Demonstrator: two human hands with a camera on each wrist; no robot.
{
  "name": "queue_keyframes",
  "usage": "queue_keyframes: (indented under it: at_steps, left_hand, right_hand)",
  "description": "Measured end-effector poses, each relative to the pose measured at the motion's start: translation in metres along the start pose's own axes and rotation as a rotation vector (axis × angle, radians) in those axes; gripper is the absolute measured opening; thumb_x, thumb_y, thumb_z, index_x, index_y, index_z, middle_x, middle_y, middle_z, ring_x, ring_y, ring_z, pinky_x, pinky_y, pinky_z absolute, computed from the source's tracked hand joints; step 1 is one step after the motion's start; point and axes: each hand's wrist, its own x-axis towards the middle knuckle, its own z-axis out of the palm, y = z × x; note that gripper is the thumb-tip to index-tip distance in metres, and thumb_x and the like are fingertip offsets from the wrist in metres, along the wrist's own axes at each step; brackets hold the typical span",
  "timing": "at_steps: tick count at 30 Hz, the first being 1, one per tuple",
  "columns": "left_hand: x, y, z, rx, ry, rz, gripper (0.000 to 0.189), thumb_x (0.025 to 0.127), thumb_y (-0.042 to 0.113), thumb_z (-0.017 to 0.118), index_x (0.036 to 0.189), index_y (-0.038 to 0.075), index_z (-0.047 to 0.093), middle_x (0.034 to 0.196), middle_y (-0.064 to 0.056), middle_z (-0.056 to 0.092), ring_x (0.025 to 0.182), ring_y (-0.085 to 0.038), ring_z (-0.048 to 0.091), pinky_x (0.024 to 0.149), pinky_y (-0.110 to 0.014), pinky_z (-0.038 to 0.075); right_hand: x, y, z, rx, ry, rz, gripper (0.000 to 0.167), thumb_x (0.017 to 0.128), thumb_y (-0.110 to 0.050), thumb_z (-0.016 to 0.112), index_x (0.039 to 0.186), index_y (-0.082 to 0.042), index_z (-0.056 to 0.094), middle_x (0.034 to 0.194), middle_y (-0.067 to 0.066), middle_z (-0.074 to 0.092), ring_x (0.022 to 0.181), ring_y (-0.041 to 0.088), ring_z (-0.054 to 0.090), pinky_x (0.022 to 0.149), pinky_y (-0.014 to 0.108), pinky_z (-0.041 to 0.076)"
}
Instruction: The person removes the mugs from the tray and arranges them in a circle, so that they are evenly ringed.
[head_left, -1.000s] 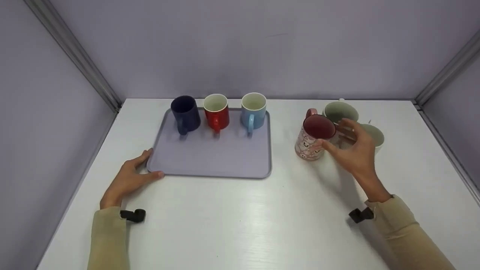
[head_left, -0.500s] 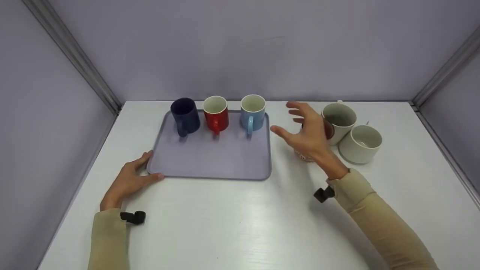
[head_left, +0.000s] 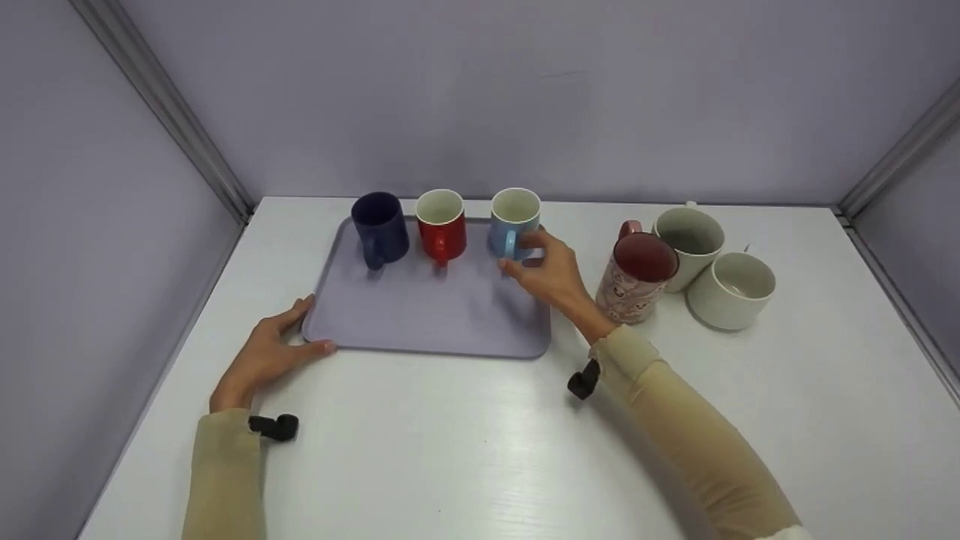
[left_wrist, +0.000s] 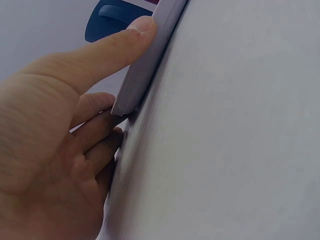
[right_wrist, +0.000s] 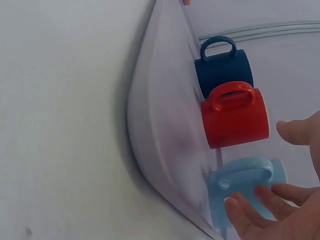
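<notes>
Lilac walls are set around a white table holding a tray. The tray's near left corner is touched by the left hand, fingers spread, seemingly for steadying. On its far right, a light blue mug is framed by the right hand, fingers parted, contact unclear. Along its far edge, a red mug and navy mug are lined up, handles nearward, perhaps for easy grasping.
</notes>
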Motion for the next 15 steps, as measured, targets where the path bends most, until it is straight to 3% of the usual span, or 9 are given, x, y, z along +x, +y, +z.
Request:
queue_keyframes:
  at_steps: [4, 8, 12, 15]
  left_hand:
    - [-0.001, 0.002, -0.002, -0.004, -0.002, -0.02, 0.111, 0.086, 0.056, 0.087, 0.171, 0.023, 0.024, 0.179, -0.009, 0.009, 0.167, -0.038, 0.001, 0.134, -0.062, 0.006]
    - [-0.001, 0.001, -0.002, -0.006, -0.004, -0.021, 0.111, 0.086, 0.056, 0.087, 0.171, 0.024, 0.024, 0.179, -0.01, 0.009, 0.167, -0.038, 0.0, 0.134, -0.062, 0.006]
    - [-0.001, 0.0, 0.0, -0.013, -0.003, 0.0, 0.109, 0.087, 0.053, 0.087, 0.171, 0.023, 0.025, 0.179, -0.011, 0.01, 0.167, -0.039, 0.0, 0.134, -0.062, 0.006]
    - [0.001, 0.0, 0.001, -0.017, -0.003, 0.017, 0.108, 0.088, 0.051, 0.087, 0.171, 0.02, 0.025, 0.179, -0.012, 0.011, 0.167, -0.039, 0.001, 0.134, -0.062, 0.006]
  right_hand:
    - [0.005, 0.006, 0.012, 0.086, -0.03, 0.071, 0.053, 0.097, -0.027, 0.078, 0.14, -0.002, 0.062, 0.139, 0.016, 0.066, 0.115, 0.03, 0.073, 0.098, 0.042, 0.063]
    - [0.009, 0.008, 0.022, 0.27, -0.079, 0.161, 0.052, 0.102, -0.025, 0.074, 0.144, 0.0, 0.058, 0.138, 0.017, 0.065, 0.108, 0.027, 0.076, 0.091, 0.038, 0.066]
    - [0.013, 0.011, 0.03, 0.439, -0.107, 0.222, 0.046, 0.107, -0.024, 0.068, 0.144, 0.002, 0.057, 0.138, 0.022, 0.069, 0.116, 0.033, 0.075, 0.098, 0.04, 0.064]
    - [0.016, 0.014, 0.035, 0.533, -0.108, 0.221, 0.04, 0.11, -0.024, 0.063, 0.138, 0.004, 0.061, 0.136, 0.024, 0.07, 0.119, 0.036, 0.074, 0.099, 0.042, 0.063]
